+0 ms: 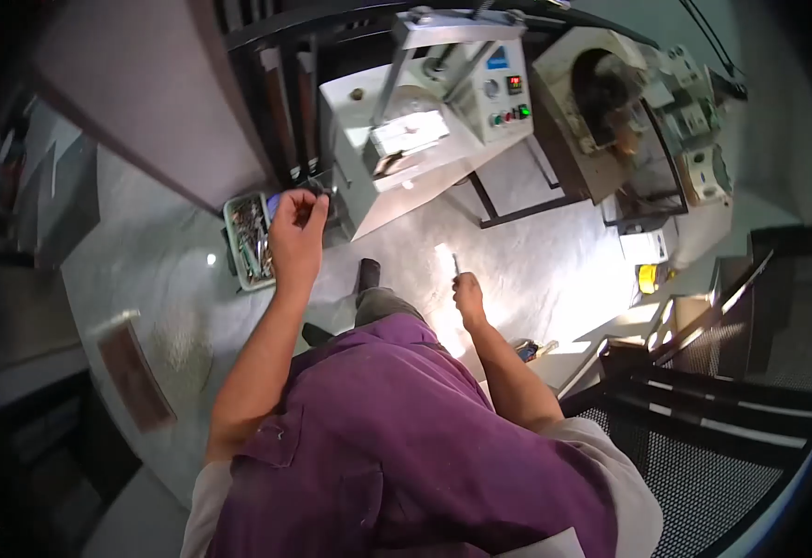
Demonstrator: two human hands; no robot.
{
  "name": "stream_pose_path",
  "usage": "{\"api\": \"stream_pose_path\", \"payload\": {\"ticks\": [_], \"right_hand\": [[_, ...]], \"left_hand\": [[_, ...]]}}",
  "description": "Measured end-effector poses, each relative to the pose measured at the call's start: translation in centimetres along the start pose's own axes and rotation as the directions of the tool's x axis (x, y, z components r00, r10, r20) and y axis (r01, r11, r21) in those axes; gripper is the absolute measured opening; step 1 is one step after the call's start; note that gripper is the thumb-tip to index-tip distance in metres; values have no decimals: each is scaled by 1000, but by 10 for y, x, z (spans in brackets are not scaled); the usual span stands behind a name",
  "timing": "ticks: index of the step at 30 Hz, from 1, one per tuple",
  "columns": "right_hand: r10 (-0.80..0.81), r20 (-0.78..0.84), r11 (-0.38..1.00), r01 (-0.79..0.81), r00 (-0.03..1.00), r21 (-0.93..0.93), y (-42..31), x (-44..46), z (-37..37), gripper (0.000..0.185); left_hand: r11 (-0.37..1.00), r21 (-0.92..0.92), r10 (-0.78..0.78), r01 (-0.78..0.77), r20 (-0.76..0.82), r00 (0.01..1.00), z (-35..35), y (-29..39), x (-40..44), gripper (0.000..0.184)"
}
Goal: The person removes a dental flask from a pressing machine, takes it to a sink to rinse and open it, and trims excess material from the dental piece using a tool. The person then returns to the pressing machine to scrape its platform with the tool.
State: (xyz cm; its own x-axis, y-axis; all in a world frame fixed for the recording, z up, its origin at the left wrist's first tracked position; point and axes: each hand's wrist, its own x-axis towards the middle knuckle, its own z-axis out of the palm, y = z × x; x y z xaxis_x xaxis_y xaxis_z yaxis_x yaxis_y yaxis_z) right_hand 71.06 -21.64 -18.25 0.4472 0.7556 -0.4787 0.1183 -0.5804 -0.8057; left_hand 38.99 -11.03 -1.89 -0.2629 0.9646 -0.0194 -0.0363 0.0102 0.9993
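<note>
My left hand is raised at the left of centre, with thumb and fingers curled together near a small dark item; whether it grips that item is unclear. Just left of it, a pale tray on the floor holds many small metal pieces. My right hand is closed around a thin metal tool that points up and away from me. Beyond both hands stands a white machine with a control panel and a brightly lit plate.
A second machine with a round dark opening stands at the upper right. Black mesh furniture is at the lower right. A grey panel rises at the upper left. A yellow object lies at the right.
</note>
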Motion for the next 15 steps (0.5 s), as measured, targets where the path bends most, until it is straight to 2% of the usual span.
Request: {"api": "stream_pose_path", "payload": {"ticks": [1,2,4,5,6,8,10,11,13,14,15], "right_hand": [[3,-80,995,5,997,104,-9,3,-10,27],[62,-133,995,-51,989,88,-19,10,-22,33],[72,-172,991,-51,982,125,-50,27,-38,39],[49,-190,988,-19,981,156,-66,41,-44,39],[26,-203,983,13,979,185,-80,58,-49,39],[-55,-178,951,105,983,291,-109,96,-61,40],[-111,-174,935,162,979,316,-135,137,-75,42],[-106,-168,938,155,980,311,-138,165,-85,42],[-209,-315,973,229,926,28,-150,225,-96,49],[-189,-299,978,206,935,27,-151,244,-102,49],[-335,-333,941,296,881,-164,-167,253,-108,53]], "left_hand": [[994,43,106,-104,-37,994,18,10,8,16],[992,43,117,-116,-17,993,32,13,18,16],[966,158,209,-205,-14,978,57,19,34,14],[925,281,269,-254,-16,963,68,24,40,13],[920,290,277,-263,-8,961,78,26,46,13],[810,447,423,-380,3,906,99,27,63,15],[599,681,479,-421,117,870,116,33,71,14],[542,713,476,-445,176,861,122,33,70,14],[453,770,450,-450,238,861,135,30,70,14],[419,802,407,-425,253,878,137,28,63,15],[401,810,390,-427,271,880,140,25,59,17]]}}
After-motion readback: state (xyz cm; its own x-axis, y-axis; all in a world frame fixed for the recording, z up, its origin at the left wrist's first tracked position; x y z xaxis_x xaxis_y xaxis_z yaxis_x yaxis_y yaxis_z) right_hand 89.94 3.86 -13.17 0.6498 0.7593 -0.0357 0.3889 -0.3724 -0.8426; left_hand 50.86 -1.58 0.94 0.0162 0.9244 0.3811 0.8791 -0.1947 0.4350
